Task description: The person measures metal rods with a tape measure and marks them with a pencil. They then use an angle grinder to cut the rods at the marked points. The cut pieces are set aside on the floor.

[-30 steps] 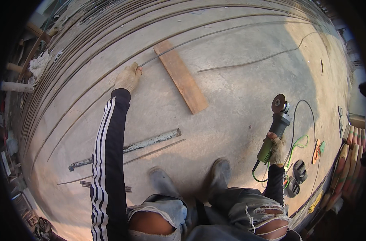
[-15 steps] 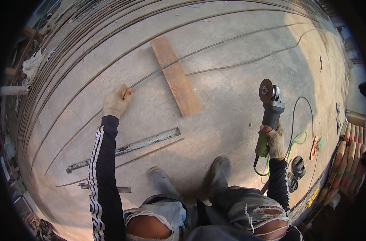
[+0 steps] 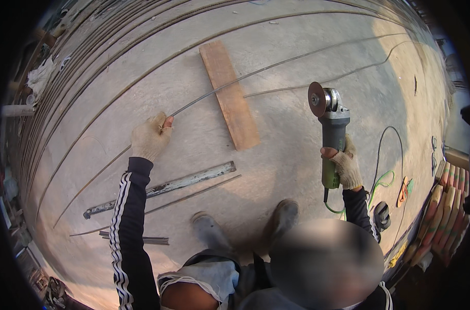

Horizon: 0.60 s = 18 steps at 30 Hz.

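My left hand (image 3: 150, 138), in a pale fingerless glove, is closed around a long thin steel rod (image 3: 199, 99). Further right, the rod crosses over a wooden plank (image 3: 234, 112) on the floor. My right hand (image 3: 347, 163), gloved alike, grips the green and dark grey body of an angle grinder (image 3: 334, 135). Its brown cutting disc (image 3: 317, 98) points away from me, to the right of the plank and apart from the rod. Whether the disc is spinning I cannot tell.
Several long bars (image 3: 121, 54) curve across the floor at far left. A worn metal bar (image 3: 193, 182) lies near my boots (image 3: 210, 230), beside short rods (image 3: 152, 240). The power cord (image 3: 378, 150) loops at right, near sandals (image 3: 382, 215) and stacked sacks (image 3: 437, 212). A blurred oval hides my right knee.
My right hand has brought the grinder left and farther forward, closer to the plank. My left hand keeps its hold on the rod, nearly in the same place.
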Available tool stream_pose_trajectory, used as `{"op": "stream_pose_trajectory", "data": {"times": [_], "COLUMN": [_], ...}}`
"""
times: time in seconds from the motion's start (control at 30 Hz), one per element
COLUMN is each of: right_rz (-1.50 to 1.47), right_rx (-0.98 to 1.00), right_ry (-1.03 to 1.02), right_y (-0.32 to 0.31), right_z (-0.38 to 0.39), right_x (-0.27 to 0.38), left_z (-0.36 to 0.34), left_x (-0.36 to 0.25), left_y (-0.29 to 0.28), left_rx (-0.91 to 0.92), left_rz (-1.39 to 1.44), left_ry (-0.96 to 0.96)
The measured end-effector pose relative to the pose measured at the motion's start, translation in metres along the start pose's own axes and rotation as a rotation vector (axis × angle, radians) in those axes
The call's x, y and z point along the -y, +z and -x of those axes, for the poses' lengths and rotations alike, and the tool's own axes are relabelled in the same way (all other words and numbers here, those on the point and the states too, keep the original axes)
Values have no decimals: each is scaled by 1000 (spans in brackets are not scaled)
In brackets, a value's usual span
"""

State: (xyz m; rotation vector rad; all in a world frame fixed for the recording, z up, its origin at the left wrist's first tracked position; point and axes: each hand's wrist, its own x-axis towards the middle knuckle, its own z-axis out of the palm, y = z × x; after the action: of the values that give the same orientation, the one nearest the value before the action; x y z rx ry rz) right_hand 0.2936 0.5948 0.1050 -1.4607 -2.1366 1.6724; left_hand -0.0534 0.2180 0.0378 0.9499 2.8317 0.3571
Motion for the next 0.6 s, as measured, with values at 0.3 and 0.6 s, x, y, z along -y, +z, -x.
{"op": "stream_pose_trajectory", "data": {"times": [0.3,0.6], "right_rz": [33,104], "right_rx": [168,265], "right_ry": [-66,-88], "right_y": [4,51], "right_z": [-44,-101], "right_x": [17,53], "left_z": [-3,-11], "left_x": [8,21], "left_y": [29,37], "left_rx": [60,14], "left_rz": [47,95], "left_ry": [-50,-37]}}
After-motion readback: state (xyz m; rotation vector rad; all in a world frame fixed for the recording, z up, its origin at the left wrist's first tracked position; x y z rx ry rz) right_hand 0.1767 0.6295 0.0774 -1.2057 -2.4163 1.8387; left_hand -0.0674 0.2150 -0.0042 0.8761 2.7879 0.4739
